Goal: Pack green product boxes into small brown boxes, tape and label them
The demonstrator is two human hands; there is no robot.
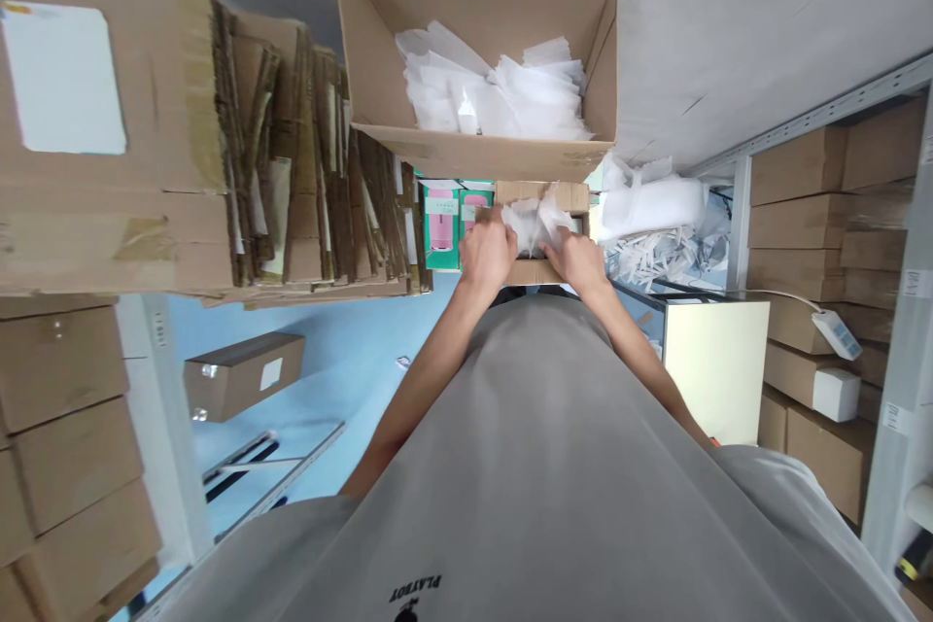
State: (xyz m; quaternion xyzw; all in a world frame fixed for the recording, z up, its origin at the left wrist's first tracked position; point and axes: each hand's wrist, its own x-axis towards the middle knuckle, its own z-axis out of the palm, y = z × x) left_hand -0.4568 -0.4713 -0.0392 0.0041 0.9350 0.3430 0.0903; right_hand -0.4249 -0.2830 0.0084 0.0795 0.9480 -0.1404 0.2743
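Observation:
Both hands are at a small open cardboard box (540, 192) in front of my body. My left hand (490, 251) is at the box's left side, its fingers curled on white, translucent packing sheets (537, 222). From the right, my right hand (578, 256) grips the same sheets, thumb and fingers closed around their edge. The sheets are bunched in the box opening, so most of what lies under them is hidden. Green boxes with pink pictures (441, 228) stand just left of my left hand.
Beyond the small box, a large open carton (481, 158) holds many white sheets. Folded cardboard (292, 165) is stacked at left. Shredded paper (660, 253) and a white roll (656, 206) lie at right. Shelves of brown cartons (794, 224) stand far right; a carton (244, 374) sits on the blue floor.

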